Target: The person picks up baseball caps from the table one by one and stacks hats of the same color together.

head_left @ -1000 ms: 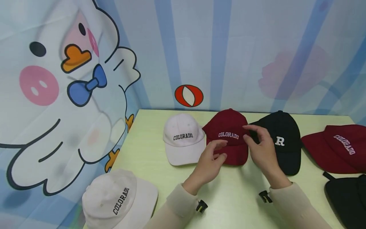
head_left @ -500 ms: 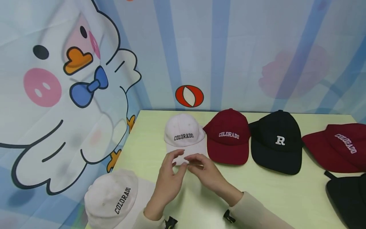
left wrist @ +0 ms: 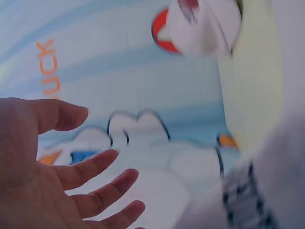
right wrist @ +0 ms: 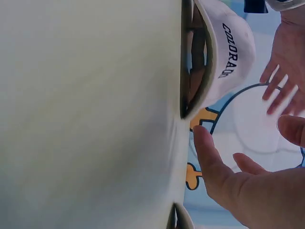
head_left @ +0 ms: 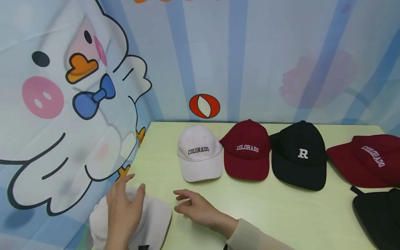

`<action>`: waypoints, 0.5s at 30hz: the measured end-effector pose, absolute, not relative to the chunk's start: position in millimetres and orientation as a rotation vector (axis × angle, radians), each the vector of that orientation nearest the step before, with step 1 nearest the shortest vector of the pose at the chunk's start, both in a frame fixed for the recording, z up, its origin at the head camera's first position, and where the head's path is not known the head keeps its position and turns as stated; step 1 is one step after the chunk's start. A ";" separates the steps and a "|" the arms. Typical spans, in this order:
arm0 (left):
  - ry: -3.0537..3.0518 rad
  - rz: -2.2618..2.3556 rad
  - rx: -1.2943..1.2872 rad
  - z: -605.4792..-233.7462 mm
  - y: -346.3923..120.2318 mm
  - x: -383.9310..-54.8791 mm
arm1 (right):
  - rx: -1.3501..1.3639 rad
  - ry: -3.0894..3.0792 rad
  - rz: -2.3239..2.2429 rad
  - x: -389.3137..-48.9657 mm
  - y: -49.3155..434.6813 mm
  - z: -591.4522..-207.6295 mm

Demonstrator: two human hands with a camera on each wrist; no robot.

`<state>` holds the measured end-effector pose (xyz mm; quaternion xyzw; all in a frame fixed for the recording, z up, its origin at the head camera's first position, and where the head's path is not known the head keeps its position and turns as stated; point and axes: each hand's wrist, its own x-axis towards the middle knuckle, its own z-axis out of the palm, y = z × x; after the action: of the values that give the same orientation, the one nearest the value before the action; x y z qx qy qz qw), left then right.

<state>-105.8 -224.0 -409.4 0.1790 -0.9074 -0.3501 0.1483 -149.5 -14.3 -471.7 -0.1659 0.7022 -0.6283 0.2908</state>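
My left hand (head_left: 123, 211) is over the off-white baseball cap (head_left: 157, 215) at the table's front left, fingers spread and holding nothing. It hides part of the cap's crown in the head view. The right wrist view shows this cap's black COLORADO lettering and its brim low over the table. To the right of the brim, my right hand (head_left: 200, 210) hovers above the table with loosely bent fingers and nothing in them. In the right wrist view, its fingertips point toward the cap. The left wrist view shows my left thumb and fingers (left wrist: 95, 198) apart.
Along the back of the table (head_left: 256, 211) stand a white cap (head_left: 200, 170), a dark red cap (head_left: 247, 166) and a black cap (head_left: 298, 172) with an R. Another dark red cap (head_left: 368, 163) and a black item (head_left: 376, 215) lie at the right. A printed cloth (head_left: 206, 62) hangs behind.
Both hands have moved left and toward the front, from the dark red cap past the white cap to the off-white cap. The caps stay where they were.
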 end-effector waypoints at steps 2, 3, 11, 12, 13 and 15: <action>-2.596 -0.937 0.605 -408.8 -242.0 -102.1 | -0.433 1.855 -1.685 -146.5 -17.9 -473.7; -2.594 -0.911 0.650 -409.1 -250.6 -100.8 | -0.427 1.840 -1.696 -145.4 -19.6 -474.8; -2.768 -0.764 0.884 -419.9 -297.9 -97.1 | -0.370 1.719 -1.734 -140.3 -30.5 -479.4; -2.816 -0.773 0.896 -421.5 -301.8 -97.3 | -0.370 1.722 -1.728 -140.4 -31.3 -479.9; -2.860 -0.786 0.905 -422.7 -304.9 -97.7 | -0.365 1.719 -1.725 -140.6 -31.9 -480.5; -2.931 -0.818 0.912 -425.0 -309.8 -98.4 | -0.353 1.709 -1.717 -140.6 -32.5 -481.0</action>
<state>-98.4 -309.8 -425.0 0.2870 -0.9226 -0.2574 -0.0175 -140.6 -32.5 -481.0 -0.1355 0.6566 -0.6596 0.3398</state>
